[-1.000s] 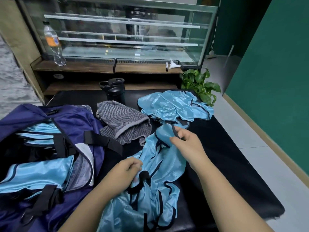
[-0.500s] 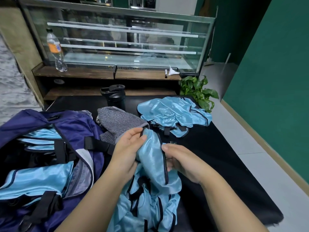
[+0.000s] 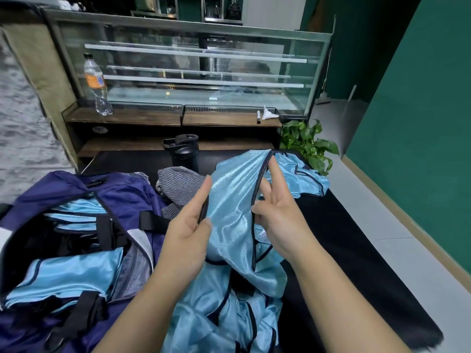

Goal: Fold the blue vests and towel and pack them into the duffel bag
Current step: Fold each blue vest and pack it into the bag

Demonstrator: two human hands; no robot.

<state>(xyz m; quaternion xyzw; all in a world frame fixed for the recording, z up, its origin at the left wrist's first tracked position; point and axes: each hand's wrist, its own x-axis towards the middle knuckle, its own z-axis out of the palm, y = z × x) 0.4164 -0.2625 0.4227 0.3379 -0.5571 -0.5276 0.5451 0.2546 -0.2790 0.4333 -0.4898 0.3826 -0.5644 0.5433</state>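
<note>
Vest now lifted and stretched between both hands; half a second ago it was bunched low over the counter. Left hand pinches the left trim between thumb and fingers, right hand hooks the right trim, two fingers straight. Looks like squaring up before a fold. Duffel bag open at left, folded vests inside; towel and one more vest unpacked behind.

Blue vest lifted higher, spread between left hand and right hand, fingers now straighter
</note>
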